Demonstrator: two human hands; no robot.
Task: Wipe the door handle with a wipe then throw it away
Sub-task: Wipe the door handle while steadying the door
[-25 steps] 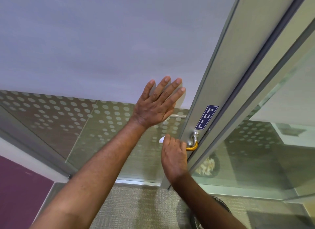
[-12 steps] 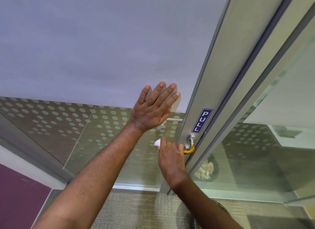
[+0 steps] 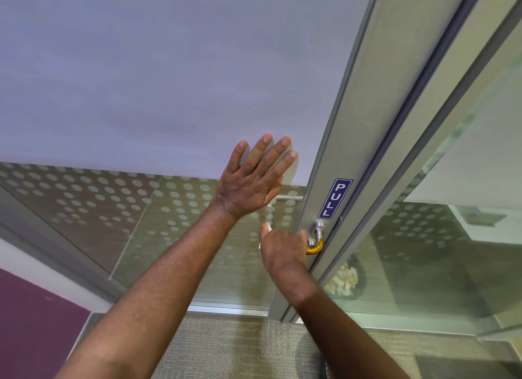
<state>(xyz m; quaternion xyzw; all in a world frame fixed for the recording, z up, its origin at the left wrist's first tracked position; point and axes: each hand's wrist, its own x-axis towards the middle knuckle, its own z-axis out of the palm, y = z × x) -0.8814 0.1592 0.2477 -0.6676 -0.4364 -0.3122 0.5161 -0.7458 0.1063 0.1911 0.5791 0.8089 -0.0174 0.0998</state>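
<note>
The door handle [image 3: 315, 243] is a metal lever with a yellow-gold bend, set in the grey door frame under a blue PULL sticker [image 3: 335, 198]. My right hand [image 3: 282, 251] is closed around the lever's grip, hiding most of it. A white wipe [image 3: 267, 228] peeks out at the hand's left side, pressed between the fingers and the lever. My left hand [image 3: 254, 181] lies flat with fingers spread on the frosted glass door panel [image 3: 141, 82], above and left of the handle.
The lower glass carries a dotted pattern [image 3: 84, 200]. Through the glass to the right of the frame, a dark bin with crumpled white paper [image 3: 343, 278] stands on the floor. Grey carpet [image 3: 240, 347] lies below, and a purple wall panel [image 3: 34, 322] is at the lower left.
My right hand has slid a little along the lever with the wipe. Less of the wipe shows now. My left hand stays flat on the glass.
</note>
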